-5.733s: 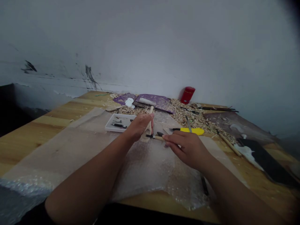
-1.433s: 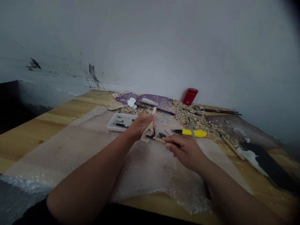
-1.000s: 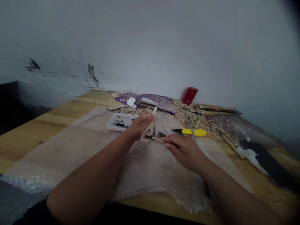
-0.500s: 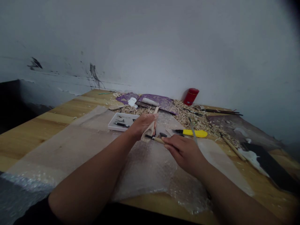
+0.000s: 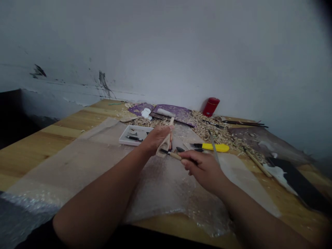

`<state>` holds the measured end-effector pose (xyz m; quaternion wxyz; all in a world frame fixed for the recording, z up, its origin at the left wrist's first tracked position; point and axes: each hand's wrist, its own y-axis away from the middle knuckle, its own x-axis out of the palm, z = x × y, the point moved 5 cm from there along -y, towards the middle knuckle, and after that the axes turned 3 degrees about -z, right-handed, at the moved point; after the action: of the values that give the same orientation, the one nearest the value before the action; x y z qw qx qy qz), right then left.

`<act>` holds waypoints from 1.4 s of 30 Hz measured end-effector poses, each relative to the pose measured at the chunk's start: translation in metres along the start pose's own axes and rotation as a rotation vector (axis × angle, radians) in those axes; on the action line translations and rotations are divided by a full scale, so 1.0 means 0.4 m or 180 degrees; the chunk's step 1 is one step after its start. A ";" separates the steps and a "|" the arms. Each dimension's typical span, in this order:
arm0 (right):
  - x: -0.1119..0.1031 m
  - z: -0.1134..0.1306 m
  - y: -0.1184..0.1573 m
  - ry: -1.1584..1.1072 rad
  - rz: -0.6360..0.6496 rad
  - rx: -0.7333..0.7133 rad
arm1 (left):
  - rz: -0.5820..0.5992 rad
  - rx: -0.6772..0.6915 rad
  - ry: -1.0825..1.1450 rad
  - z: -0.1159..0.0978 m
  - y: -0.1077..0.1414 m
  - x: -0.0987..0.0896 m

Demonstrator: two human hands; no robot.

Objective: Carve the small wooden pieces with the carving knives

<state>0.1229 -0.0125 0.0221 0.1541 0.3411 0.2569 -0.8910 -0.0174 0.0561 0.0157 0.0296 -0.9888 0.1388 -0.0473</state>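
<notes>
My left hand (image 5: 155,137) is closed around a pale wooden spoon (image 5: 165,142), its hollowed end toward me and its narrow handle poking out beyond my fingers. Between the fingers of my right hand (image 5: 203,167) is a carving gouge (image 5: 175,156) with a wooden handle and a dark metal tip. That tip touches or lies just over the hollow of the spoon; which of the two I cannot tell. Just beyond my right hand lie a yellow utility knife (image 5: 215,147), a thin metal strip (image 5: 213,143) and a dark pointed blade (image 5: 180,149).
Bubble wrap (image 5: 85,162) covers much of the wooden table (image 5: 57,130). A white tray (image 5: 123,140) with small tools sits left of my hands. Wood shavings (image 5: 207,129) pile up behind, near a red canister (image 5: 211,107). A black flat object (image 5: 298,181) lies at right.
My right hand's fingers have shifted slightly on the gouge, and its tip has moved a little within the spoon's hollow. The left hand stays almost in place.
</notes>
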 end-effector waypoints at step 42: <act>-0.048 0.013 0.004 0.1171 -0.0034 -0.0430 | -0.0235 0.0388 -0.0374 -0.017 0.003 0.011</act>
<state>0.1345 -0.0150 0.0381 0.1224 0.4857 0.3417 -0.7952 -0.0143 0.0534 0.0228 0.0960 -0.9906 0.0971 0.0014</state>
